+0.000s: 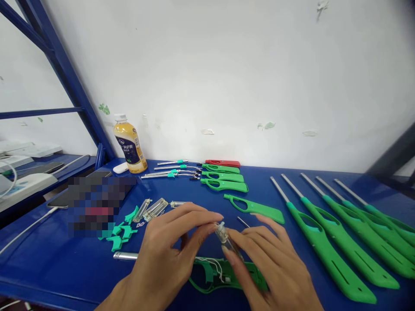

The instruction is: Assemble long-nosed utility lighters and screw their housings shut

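Observation:
Between the thumb and fingers of my right hand (275, 263) is a clear plastic lighter fuel tank (223, 235), tilted, its valve end up. My left hand (175, 242) pinches at that valve end; whatever its fingertips grip is too small to make out. Below both hands lies an opened green lighter shell half (210, 285) with thin white wires and a green trigger inside. Its metal tube (125, 255) sticks out left, past my left hand. Several more clear tanks (155, 209) and loose green triggers (121, 231) lie left of my left hand.
Several assembled green lighters (330, 255) lie at right. Further back are a loose green shell (256, 207), several green shells (225, 177), a red shell (223, 163) and metal tubes (171, 167) with wires. A yellow drink bottle (131, 147) stands by the wall, near a phone (60, 200).

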A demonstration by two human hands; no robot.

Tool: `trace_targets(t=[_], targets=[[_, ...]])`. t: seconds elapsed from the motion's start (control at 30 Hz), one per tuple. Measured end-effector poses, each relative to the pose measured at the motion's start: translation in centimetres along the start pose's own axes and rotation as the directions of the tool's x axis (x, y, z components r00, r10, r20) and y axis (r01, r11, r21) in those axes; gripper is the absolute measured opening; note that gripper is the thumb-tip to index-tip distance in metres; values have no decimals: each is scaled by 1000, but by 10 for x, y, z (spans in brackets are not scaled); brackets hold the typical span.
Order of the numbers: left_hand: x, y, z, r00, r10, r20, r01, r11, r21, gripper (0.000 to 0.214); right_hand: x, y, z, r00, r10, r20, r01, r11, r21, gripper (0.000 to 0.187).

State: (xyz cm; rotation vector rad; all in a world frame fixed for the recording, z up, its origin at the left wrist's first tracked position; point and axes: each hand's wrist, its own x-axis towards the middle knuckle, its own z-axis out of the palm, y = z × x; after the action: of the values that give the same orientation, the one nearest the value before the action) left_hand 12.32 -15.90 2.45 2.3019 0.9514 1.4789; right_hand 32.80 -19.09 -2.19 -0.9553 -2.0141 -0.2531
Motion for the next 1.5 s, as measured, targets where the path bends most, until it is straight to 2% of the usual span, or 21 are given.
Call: trace_targets(t=[0.4, 0.8, 0.93, 1.07, 1.13, 1.2, 1.27, 1.37, 1.5], targets=[[-7, -3, 5, 990, 139, 15, -140, 974, 178, 24, -2, -1, 0, 998, -32, -48, 31, 999, -13, 23], [-15, -4, 9, 988, 152, -20, -141, 952, 271, 26, 8, -6, -1, 992, -112, -51, 111, 993, -32, 17], [-16, -12, 11, 989, 150, 6, -147, 960, 237, 27, 10, -20, 10, 986, -113, -123, 115, 993, 10, 11], [-8, -20, 3, 995, 86, 45, -95, 966, 240, 22, 8, -25, 12, 982, -132, -135, 130, 991, -23, 12], [-3, -19, -3, 999, 23, 25, -29, 965, 260, 19, 7, -21, 6, 989, -30, -144, 31, 999, 9, 17], [1, -16, -7, 999, -50, 8, 47, 972, 230, 18, 5, -17, 1, 977, 98, -187, -89, 994, 60, 21], [3, -10, -8, 993, -114, 4, 112, 981, 156, 20, 2, -15, 0, 969, 146, -197, -130, 987, 96, 24], [3, -4, -4, 987, -158, 28, 156, 987, 45, 20, -1, -15, 5, 985, 120, -124, -104, 986, 128, 25], [-2, -2, 0, 991, -132, 30, 133, 991, -33, 28, -4, -15, 14, 991, 101, -90, -89, 988, 125, 26]])
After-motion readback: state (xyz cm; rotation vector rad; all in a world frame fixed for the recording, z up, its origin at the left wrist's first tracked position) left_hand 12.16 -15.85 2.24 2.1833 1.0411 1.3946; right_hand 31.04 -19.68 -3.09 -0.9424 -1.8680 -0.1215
